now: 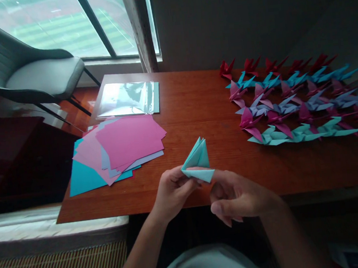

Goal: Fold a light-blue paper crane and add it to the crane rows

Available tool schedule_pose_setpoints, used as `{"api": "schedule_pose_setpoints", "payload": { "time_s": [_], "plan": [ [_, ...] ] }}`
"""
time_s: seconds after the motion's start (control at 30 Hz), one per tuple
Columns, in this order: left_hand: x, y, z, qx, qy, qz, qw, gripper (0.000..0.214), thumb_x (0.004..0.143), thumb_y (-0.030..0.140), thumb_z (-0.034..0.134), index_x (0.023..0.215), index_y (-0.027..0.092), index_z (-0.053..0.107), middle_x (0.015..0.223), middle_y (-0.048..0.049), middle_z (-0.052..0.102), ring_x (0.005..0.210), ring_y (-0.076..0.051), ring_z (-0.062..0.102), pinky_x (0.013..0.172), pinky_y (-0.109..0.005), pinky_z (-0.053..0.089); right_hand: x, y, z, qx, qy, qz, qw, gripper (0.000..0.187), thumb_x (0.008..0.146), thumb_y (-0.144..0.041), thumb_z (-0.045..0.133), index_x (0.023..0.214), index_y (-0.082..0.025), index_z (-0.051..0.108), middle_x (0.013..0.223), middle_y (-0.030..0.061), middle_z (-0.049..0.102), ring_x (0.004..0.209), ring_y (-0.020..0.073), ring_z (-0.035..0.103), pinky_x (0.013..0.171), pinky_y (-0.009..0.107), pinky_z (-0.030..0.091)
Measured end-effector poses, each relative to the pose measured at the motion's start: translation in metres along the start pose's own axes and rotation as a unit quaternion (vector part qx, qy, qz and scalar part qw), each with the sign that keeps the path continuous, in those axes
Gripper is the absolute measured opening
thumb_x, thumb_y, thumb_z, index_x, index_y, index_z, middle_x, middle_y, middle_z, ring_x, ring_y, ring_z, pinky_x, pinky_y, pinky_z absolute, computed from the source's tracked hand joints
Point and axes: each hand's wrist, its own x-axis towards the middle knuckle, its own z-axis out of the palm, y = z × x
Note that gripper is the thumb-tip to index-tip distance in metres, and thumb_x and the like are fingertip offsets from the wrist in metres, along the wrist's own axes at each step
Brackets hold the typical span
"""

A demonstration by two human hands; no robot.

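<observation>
A partly folded teal paper piece (198, 159) is held above the front edge of the wooden table (195, 106). My left hand (172, 190) pinches its lower left part with closed fingers. My right hand (236, 194) pinches the lower right flap between thumb and forefinger, its other fingers curled. The paper's pointed tip stands upward.
A fanned stack of pink, lilac and teal paper sheets (120, 151) lies at the left. Behind it is a clear plastic sleeve (129, 98). Rows of several folded paper cranes (293, 96) fill the right side. A grey chair (32, 72) stands by the window.
</observation>
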Motion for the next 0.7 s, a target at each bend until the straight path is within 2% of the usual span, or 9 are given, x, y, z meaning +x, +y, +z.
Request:
{"api": "schedule_pose_setpoints", "payload": {
  "time_s": [0.07,0.17,0.27,0.37,0.47,0.57,0.7],
  "plan": [
    [0.0,0.0,-0.001,0.0,0.011,-0.003,1.0,0.012,0.082,0.025,0.076,0.078,0.013,0.077,0.072,-0.0057,0.077,0.064,-0.015,0.07,0.063,-0.023,0.057,-0.001,-0.001,0.003,-0.007,0.0,-0.019,1.0,0.081,0.091,-0.035,0.071,0.159,-0.023,0.029,0.062,-0.0064,0.061,0.04,0.0052,0.05,0.037,0.012,0.038],
    [-0.001,0.0,-0.001,-0.007,0.01,-0.018,1.0,0.015,0.082,0.028,0.078,0.079,0.013,0.076,0.073,-0.007,0.077,0.065,-0.017,0.071,0.063,-0.024,0.058,-0.006,-0.004,0.007,-0.022,0.036,-0.069,0.997,0.075,0.089,-0.029,0.072,0.156,-0.027,0.038,0.063,-0.0069,0.06,0.045,0.0055,0.053,0.044,0.014,0.043],
    [-0.002,-0.001,-0.001,0.003,0.004,-0.031,1.0,0.017,0.084,0.03,0.076,0.082,0.013,0.076,0.076,-0.0087,0.078,0.067,-0.018,0.072,0.065,-0.026,0.058,-0.013,-0.007,0.008,0.028,0.101,-0.132,0.986,0.069,0.089,-0.031,0.073,0.152,-0.03,0.044,0.061,-0.0078,0.056,0.043,0.0042,0.045,0.041,0.013,0.038],
    [-0.003,-0.002,-0.002,0.018,-0.01,-0.017,1.0,0.019,0.085,0.031,0.074,0.079,0.012,0.076,0.074,-0.0083,0.076,0.066,-0.017,0.069,0.067,-0.027,0.056,-0.016,-0.01,0.006,0.067,0.136,-0.155,0.976,0.075,0.088,-0.036,0.073,0.155,-0.029,0.038,0.058,-0.0087,0.054,0.039,0.0037,0.039,0.036,0.012,0.032],
    [-0.002,-0.004,-0.003,0.028,-0.022,-0.004,0.999,0.02,0.087,0.031,0.072,0.08,0.013,0.077,0.073,-0.0067,0.074,0.063,-0.016,0.066,0.065,-0.026,0.054,-0.014,-0.009,0.001,0.066,0.107,-0.122,0.985,0.077,0.088,-0.035,0.074,0.155,-0.028,0.038,0.06,-0.0081,0.056,0.039,0.0032,0.04,0.036,0.012,0.033],
    [-0.001,-0.004,-0.002,0.038,-0.019,0.008,0.999,0.019,0.087,0.031,0.072,0.087,0.013,0.079,0.074,-0.0057,0.074,0.063,-0.015,0.064,0.066,-0.025,0.054,-0.007,-0.003,-0.005,0.066,0.046,-0.061,0.995,0.077,0.088,-0.035,0.075,0.154,-0.026,0.038,0.059,-0.0091,0.056,0.038,0.0035,0.043,0.035,0.011,0.035],
    [0.0,-0.004,-0.002,0.057,-0.001,0.02,0.998,0.018,0.086,0.031,0.074,0.083,0.014,0.079,0.071,-0.0043,0.074,0.061,-0.014,0.064,0.063,-0.023,0.052,0.0,0.002,-0.011,0.074,-0.03,0.012,0.997,0.084,0.088,-0.039,0.075,0.157,-0.022,0.029,0.055,-0.0098,0.059,0.035,0.0043,0.044,0.033,0.011,0.034]
  ]
}}
